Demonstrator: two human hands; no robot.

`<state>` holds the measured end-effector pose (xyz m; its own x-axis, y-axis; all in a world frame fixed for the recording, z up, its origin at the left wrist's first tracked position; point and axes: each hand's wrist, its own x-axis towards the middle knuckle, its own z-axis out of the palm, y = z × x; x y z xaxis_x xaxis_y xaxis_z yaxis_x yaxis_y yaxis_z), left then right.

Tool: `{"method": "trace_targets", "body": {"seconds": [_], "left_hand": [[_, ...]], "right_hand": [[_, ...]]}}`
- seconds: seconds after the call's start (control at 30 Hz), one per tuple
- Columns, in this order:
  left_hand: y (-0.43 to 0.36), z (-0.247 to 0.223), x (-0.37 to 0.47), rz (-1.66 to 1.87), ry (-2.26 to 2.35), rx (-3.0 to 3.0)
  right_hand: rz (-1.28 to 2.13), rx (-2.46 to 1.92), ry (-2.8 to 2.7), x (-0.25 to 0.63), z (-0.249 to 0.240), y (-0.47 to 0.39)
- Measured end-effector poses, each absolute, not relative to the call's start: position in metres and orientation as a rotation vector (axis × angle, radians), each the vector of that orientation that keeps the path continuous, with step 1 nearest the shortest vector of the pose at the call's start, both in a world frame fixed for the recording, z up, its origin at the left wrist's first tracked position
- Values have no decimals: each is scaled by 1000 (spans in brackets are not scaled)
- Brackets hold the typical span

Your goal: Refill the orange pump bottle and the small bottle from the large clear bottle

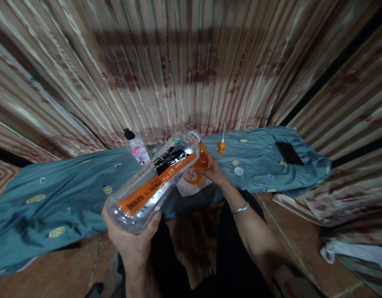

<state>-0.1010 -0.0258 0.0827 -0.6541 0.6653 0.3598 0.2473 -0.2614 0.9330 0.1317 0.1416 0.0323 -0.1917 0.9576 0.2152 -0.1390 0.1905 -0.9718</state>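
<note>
Left hand grips a clear bottle (tilted); beside its mouth, the right hand clasps an orange bottle.

The large bottle is glossy plastic, the cover matt cloth.

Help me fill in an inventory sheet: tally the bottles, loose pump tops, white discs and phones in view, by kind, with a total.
Bottles: 3 (the big clear bottle, the orange bottle and the pink-labelled bottle)
Loose pump tops: 1 (the orange pump top)
White discs: 1 (the small white disc)
Phones: 1 (the dark phone)
Total: 6
</note>
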Motion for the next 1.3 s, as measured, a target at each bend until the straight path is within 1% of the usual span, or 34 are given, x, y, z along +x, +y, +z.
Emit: {"method": "trace_targets", "body": {"seconds": [1.3], "left_hand": [[-26,82,-101,1982,1702,1091]], "right_hand": [[1237,-881,-1351,131,35,141]]}}
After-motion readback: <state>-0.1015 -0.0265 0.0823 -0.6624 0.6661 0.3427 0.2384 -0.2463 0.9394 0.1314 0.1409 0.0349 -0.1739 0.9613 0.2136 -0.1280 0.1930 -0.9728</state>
